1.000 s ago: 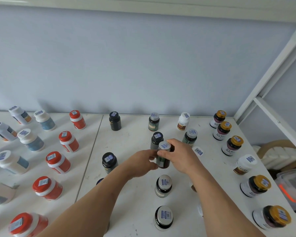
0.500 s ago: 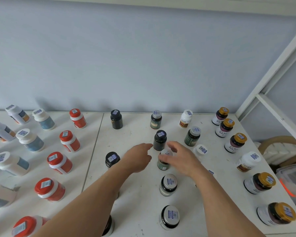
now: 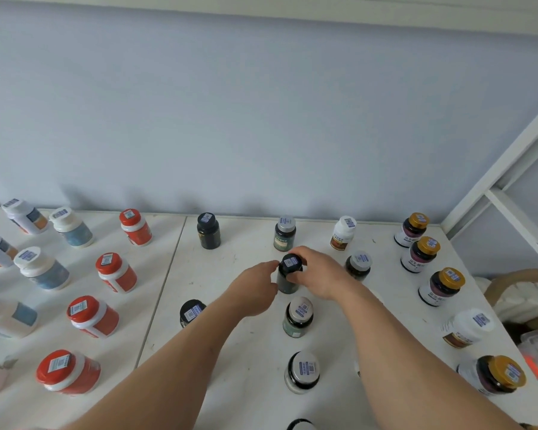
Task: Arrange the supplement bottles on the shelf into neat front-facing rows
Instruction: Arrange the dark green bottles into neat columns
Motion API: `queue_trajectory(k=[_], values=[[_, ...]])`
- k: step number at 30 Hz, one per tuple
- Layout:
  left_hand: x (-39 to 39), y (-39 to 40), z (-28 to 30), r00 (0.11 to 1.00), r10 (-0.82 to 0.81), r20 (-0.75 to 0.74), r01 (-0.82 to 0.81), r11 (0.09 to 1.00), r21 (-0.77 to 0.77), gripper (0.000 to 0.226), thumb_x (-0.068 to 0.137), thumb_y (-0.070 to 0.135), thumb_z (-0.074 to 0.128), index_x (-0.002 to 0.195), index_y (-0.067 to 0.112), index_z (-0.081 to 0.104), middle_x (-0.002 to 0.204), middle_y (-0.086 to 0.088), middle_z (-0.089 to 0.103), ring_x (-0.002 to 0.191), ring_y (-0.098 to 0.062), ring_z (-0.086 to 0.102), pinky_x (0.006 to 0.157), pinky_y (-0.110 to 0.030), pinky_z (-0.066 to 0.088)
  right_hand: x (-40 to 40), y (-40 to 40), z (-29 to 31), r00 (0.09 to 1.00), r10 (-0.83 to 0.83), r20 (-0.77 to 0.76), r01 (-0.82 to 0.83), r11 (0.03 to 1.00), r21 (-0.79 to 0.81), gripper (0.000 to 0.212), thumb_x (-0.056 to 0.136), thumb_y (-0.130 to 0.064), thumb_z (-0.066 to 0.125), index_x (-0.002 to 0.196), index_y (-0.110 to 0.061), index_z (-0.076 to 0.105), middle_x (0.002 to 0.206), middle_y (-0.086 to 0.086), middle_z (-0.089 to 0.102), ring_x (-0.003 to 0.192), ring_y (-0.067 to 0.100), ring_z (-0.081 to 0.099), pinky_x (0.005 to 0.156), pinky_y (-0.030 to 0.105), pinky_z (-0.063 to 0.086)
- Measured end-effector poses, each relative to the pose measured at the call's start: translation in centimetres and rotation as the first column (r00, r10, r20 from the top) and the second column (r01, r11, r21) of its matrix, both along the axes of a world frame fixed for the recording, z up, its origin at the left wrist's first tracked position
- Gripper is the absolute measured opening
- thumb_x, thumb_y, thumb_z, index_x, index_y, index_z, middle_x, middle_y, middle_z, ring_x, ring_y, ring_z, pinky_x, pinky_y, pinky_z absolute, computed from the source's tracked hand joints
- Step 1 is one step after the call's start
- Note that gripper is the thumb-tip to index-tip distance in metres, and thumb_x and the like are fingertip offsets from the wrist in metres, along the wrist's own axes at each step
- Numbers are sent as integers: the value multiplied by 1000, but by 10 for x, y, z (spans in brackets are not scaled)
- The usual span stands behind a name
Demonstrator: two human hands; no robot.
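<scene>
Many supplement bottles stand in loose columns on the white shelf. In the middle column stands a dark bottle with a black cap. My right hand grips it from the right around the cap. My left hand presses against its left side with curled fingers. Behind it stands a grey-capped dark bottle. In front of it stand two more grey-capped bottles. A black-capped bottle is partly hidden behind my left forearm.
Red-capped bottles and white bottles with blue labels fill the left board. Gold-capped bottles line the right edge, with white ones nearby. A white shelf post rises at right, with a basket beyond it.
Both hands let go of the grey-capped bottle they held, leaving it standing in the middle column, and moved back onto the black-capped bottle behind it.
</scene>
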State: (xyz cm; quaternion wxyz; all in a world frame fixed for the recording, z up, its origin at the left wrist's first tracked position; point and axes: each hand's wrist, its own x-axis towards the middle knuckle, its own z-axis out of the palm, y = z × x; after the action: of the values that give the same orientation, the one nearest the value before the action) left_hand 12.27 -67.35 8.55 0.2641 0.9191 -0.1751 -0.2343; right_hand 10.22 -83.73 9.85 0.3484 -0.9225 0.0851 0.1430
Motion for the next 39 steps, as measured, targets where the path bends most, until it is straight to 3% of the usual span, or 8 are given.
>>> queue_trajectory(k=[6, 11, 15, 19, 23, 29, 35, 39], values=[[11, -10, 2, 974, 131, -183, -165, 969, -184, 50, 89, 7, 49, 134, 28, 52, 129, -2, 59, 120, -20, 53, 99, -33, 43, 16, -7, 4, 995, -61, 83, 59, 998, 29, 39, 81, -41, 72, 113, -25, 56, 101, -7, 62, 89, 13, 57, 66, 25, 39], [25, -14, 22, 947, 98, -306, -187, 942, -278, 51, 81, -1, 47, 124, 24, 59, 117, -6, 66, 114, -25, 57, 87, -32, 45, 24, -11, 20, 981, -154, 122, 149, 988, 45, 43, 73, -53, 74, 104, -27, 59, 97, -9, 64, 86, 10, 60, 64, 23, 41], [32, -17, 27, 947, 81, -310, -174, 943, -285, 54, 70, 2, 45, 118, 22, 61, 118, -11, 65, 117, -32, 55, 86, -37, 44, 28, -13, 26, 975, -171, 140, 165, 985, 52, 42, 74, -51, 75, 102, -25, 60, 95, -7, 64, 85, 12, 61, 66, 26, 44], [34, -20, 28, 953, 46, -299, -134, 950, -281, 52, 79, -4, 45, 122, 22, 59, 119, -9, 64, 113, -28, 56, 86, -34, 44, 26, -15, 27, 974, -181, 134, 172, 982, 71, 36, 75, -48, 76, 98, -27, 58, 95, -7, 63, 85, 11, 60, 67, 26, 44], [34, -21, 29, 956, 31, -293, -121, 948, -294, 51, 81, -3, 45, 122, 24, 58, 115, -7, 64, 97, -19, 54, 79, -29, 43, 26, -16, 28, 972, -189, 143, 177, 980, 90, 35, 75, -47, 76, 97, -28, 58, 94, -7, 63, 84, 10, 60, 65, 24, 43], [33, -21, 31, 961, 34, -274, -120, 946, -303, 51, 83, 1, 50, 125, 29, 56, 114, 1, 66, 108, -19, 58, 79, -23, 44, 24, -17, 27, 970, -194, 144, 177, 977, 123, 35, 76, -46, 76, 100, -27, 59, 97, -6, 64, 86, 10, 60, 65, 23, 42], [32, -20, 30, 968, 45, -249, -116, 953, -280, 47, 86, 8, 53, 125, 33, 56, 115, 5, 67, 108, -16, 59, 87, -28, 47, 24, -18, 26, 971, -195, 140, 176, 975, 137, 37, 76, -46, 76, 102, -26, 59, 97, -6, 64, 87, 12, 61, 69, 26, 44], [31, -19, 33, 974, 54, -220, -113, 959, -262, 45, 88, 9, 53, 127, 30, 56, 115, 6, 66, 106, -15, 59, 77, -20, 45, 23, -17, 25, 973, -182, 142, 161, 976, 148, 38, 76, -46, 76, 104, -26, 60, 98, -6, 64, 89, 13, 61, 72, 27, 45]])
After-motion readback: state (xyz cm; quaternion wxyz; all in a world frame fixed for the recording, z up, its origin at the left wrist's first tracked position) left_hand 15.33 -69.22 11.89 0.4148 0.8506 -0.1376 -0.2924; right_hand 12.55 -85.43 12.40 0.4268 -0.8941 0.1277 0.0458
